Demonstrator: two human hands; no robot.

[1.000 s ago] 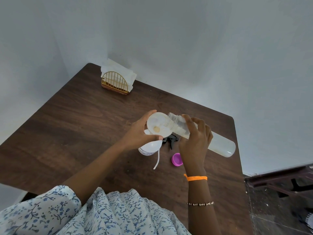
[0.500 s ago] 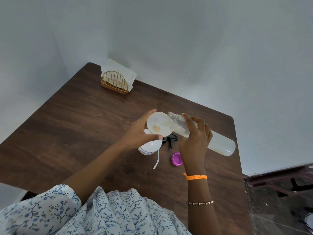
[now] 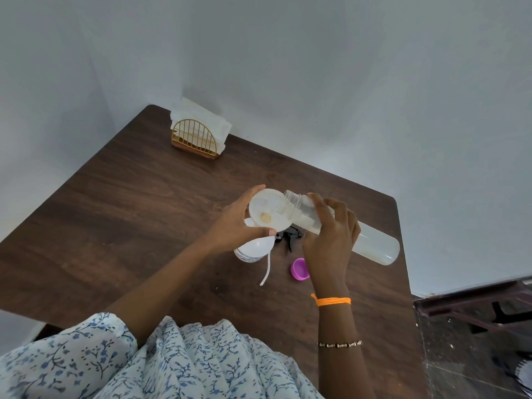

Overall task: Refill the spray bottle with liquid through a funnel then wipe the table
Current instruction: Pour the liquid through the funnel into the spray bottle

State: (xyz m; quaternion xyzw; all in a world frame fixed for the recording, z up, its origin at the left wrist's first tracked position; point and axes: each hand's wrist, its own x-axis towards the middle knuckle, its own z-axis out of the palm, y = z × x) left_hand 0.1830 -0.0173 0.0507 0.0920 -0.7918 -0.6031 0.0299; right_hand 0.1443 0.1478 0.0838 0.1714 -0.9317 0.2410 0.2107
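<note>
Now nothing has shifted over the last second: my right hand (image 3: 331, 240) keeps the long refill bottle (image 3: 371, 246) tipped, its mouth over the funnel (image 3: 269, 210), so pouring continues. My left hand (image 3: 233, 223) grips the funnel seated on the spray bottle (image 3: 250, 253), standing mid-table (image 3: 129, 211), purple cap (image 3: 299, 269) beside.

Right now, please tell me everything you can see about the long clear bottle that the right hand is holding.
The long clear bottle is a translucent, plastic-looking cylinder with a threaded open neck and no cap. It is tilted nearly flat above the table, its mouth resting over the rim of the white funnel, its rounded base pointing right. The right hand grips it near the neck. Pale liquid seems to lie inside. Nothing else touches it.
</note>
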